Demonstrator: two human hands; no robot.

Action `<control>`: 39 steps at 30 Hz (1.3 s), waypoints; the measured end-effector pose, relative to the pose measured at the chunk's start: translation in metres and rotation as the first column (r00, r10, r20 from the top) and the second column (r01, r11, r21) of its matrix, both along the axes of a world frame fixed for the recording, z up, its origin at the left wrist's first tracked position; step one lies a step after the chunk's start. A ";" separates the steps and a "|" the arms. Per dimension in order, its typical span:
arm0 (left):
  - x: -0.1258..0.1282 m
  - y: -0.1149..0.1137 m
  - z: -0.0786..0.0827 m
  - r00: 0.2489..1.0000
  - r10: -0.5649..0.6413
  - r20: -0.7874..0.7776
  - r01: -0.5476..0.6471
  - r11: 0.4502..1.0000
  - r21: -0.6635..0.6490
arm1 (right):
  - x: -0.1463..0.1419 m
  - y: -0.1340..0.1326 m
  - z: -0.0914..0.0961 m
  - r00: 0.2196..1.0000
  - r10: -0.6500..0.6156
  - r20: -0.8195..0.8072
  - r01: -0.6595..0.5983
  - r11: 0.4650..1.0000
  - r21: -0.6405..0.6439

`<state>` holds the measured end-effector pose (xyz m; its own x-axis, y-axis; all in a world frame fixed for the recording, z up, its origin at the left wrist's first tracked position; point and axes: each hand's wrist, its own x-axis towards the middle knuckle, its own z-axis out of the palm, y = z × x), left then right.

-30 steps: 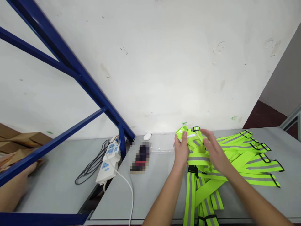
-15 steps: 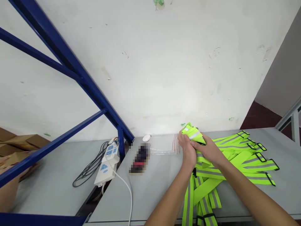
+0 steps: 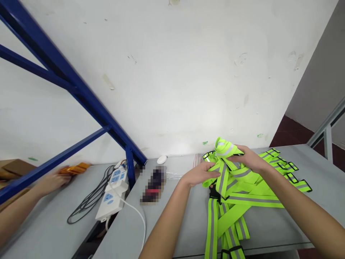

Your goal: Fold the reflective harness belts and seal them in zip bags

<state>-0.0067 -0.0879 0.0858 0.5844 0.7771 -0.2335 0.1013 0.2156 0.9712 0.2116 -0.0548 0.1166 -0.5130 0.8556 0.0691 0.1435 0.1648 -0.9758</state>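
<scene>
My right hand (image 3: 250,158) grips a folded bundle of neon-yellow reflective straps (image 3: 225,148), which carry a grey stripe. To its left, my left hand (image 3: 201,173) pinches a loop of the same straps lower down. A black buckle (image 3: 215,193) hangs just below my left hand. More yellow-green straps (image 3: 253,199) with black slider buckles lie spread under and beside both hands, and several ends reach over the table's front edge.
A pixelated dark object (image 3: 154,185), a white round disc (image 3: 162,159) and clear plastic bags (image 3: 175,172) lie left of the straps. White power strips (image 3: 111,201) sit beside a blue frame (image 3: 88,97). Another person's hand (image 3: 54,184) holds something orange (image 3: 78,168) at far left.
My hands have moved apart; the left has shifted left and down, pulling out a strap loop. The bundle is looser. Another person's hand with an orange item has appeared at left.
</scene>
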 end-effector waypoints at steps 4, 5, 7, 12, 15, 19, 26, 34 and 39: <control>-0.002 0.002 -0.010 0.992 0.105 0.071 -0.102 0.994 -0.039 | 0.007 0.001 0.002 0.992 -0.081 0.100 0.062 0.982 0.180; -0.001 0.003 -0.012 0.985 0.148 0.088 -0.146 0.989 -0.031 | 0.007 0.001 0.001 0.991 -0.096 0.097 0.076 0.978 0.194; 0.000 0.004 -0.014 0.962 0.242 0.129 -0.243 0.970 -0.009 | 0.008 0.003 -0.003 0.994 -0.097 0.052 0.088 0.984 0.155; 0.002 0.007 -0.011 0.865 0.446 0.230 -0.424 0.895 -0.140 | 0.010 0.011 -0.022 0.985 -0.134 -0.105 0.118 0.982 -0.149; -0.001 0.006 -0.005 0.794 0.550 0.260 -0.518 0.835 -0.186 | 0.010 0.011 -0.029 0.985 -0.122 -0.120 0.102 0.982 -0.161; -0.001 -0.005 0.007 0.846 0.489 0.210 -0.478 0.872 -0.104 | 0.000 0.004 -0.031 0.991 -0.118 -0.055 0.121 0.992 0.040; 0.058 -0.020 0.004 0.482 0.749 0.455 -0.693 0.643 -0.325 | -0.041 -0.021 -0.050 0.805 -0.532 0.262 0.186 0.646 0.740; 0.070 -0.002 -0.001 0.320 0.801 0.505 -0.743 0.544 -0.391 | -0.070 -0.039 -0.040 0.624 -0.641 0.447 -0.137 0.473 0.870; 0.049 0.011 0.002 0.296 0.837 0.461 -0.607 0.537 -0.585 | -0.032 -0.036 -0.018 0.911 -0.248 0.330 -0.078 0.682 0.727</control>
<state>0.0425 -0.0770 0.0876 -0.1271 0.9313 -0.3413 -0.8170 0.0969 0.5685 0.1801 -0.0903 0.0982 -0.5622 0.6631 0.4942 0.5134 0.7484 -0.4199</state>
